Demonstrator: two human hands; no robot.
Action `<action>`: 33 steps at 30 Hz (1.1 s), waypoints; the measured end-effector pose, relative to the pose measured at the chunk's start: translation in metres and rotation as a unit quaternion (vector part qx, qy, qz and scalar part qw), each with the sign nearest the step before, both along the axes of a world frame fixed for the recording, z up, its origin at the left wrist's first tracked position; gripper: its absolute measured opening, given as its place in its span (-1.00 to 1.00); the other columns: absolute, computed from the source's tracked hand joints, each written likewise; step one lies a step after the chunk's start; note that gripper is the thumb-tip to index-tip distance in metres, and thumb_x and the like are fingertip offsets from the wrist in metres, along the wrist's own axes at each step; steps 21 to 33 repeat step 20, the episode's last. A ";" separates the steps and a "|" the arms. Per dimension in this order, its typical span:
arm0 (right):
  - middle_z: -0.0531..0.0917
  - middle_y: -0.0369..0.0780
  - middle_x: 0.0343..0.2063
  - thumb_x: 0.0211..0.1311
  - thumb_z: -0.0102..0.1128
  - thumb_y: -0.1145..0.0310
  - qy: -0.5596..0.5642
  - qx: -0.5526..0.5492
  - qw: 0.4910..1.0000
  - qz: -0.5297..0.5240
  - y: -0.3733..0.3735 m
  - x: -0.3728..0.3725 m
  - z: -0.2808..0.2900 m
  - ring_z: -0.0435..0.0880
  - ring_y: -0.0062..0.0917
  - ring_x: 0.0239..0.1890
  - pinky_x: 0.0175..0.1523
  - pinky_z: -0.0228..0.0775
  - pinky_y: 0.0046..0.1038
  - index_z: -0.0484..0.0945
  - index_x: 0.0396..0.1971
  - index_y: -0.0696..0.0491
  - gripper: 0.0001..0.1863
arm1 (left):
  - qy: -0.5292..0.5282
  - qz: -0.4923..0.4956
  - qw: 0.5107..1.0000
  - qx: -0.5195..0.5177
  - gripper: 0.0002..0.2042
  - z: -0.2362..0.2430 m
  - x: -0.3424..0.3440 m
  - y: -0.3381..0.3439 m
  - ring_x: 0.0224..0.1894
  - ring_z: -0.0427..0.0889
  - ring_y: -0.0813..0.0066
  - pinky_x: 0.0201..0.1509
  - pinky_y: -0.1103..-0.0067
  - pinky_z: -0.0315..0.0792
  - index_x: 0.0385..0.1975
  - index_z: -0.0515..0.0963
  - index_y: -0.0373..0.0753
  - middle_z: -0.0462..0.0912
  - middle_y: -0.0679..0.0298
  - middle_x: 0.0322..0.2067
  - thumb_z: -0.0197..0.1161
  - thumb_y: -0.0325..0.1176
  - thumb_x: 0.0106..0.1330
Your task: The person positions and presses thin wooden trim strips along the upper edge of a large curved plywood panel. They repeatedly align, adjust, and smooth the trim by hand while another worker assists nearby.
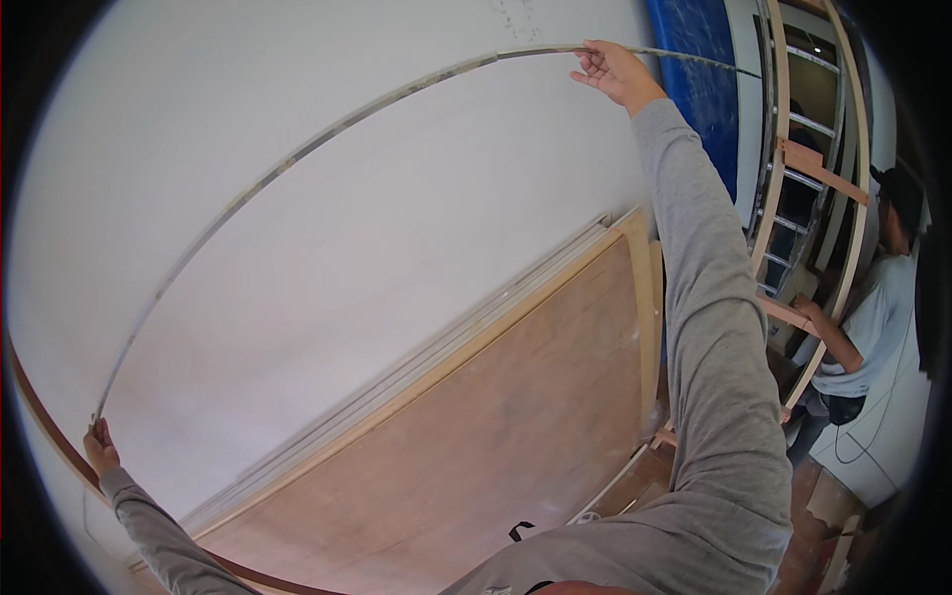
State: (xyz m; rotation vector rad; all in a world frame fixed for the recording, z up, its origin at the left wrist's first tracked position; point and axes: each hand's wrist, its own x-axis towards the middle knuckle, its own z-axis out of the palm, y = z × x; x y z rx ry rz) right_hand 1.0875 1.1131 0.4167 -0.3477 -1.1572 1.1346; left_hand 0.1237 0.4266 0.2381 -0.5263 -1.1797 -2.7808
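A long, thin, greyish strip with scuffed patches stretches across the white wall, its line bowed in this wide view. My left hand is closed on its lower left end. Farther up and to the right, my right hand pinches the strip with thumb and finger while other fingers stick out. Beyond that hand the strip runs on past a blue panel. I cannot tell whether the strip touches the wall or what it is made of.
Large wood-framed boards lean against the wall below my arms. At right stand a tall wooden frame and a metal ladder. A co-worker in a light shirt and dark cap has a hand on the frame.
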 end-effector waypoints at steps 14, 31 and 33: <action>0.62 -0.26 -0.28 0.37 0.27 0.42 -0.060 0.003 0.998 0.034 0.031 0.014 -0.010 0.59 -0.66 -0.38 0.34 0.46 0.03 0.56 -0.16 0.16 -0.85 | 0.034 0.011 0.998 -0.042 -0.62 0.025 -0.003 -0.018 0.20 0.60 0.14 0.41 0.44 0.50 0.19 0.38 -0.64 0.57 -0.08 0.16 -0.13 -0.40 0.61; 0.66 -0.26 -0.29 0.50 0.10 0.12 -0.119 -0.027 0.990 0.072 0.098 0.062 -0.022 0.59 -0.50 -0.34 0.18 0.51 -0.05 0.43 0.06 0.00 -0.68 | -0.003 -0.002 0.999 -0.034 -0.58 0.035 0.009 0.018 0.27 0.54 0.06 0.42 0.44 0.48 0.27 0.30 -0.64 0.52 -0.12 0.21 -0.16 -0.39 0.63; 0.66 -0.26 -0.29 0.50 0.10 0.12 -0.119 -0.027 0.990 0.072 0.098 0.062 -0.022 0.59 -0.50 -0.34 0.18 0.51 -0.05 0.43 0.06 0.00 -0.68 | -0.003 -0.002 0.999 -0.034 -0.58 0.035 0.009 0.018 0.27 0.54 0.06 0.42 0.44 0.48 0.27 0.30 -0.64 0.52 -0.12 0.21 -0.16 -0.39 0.63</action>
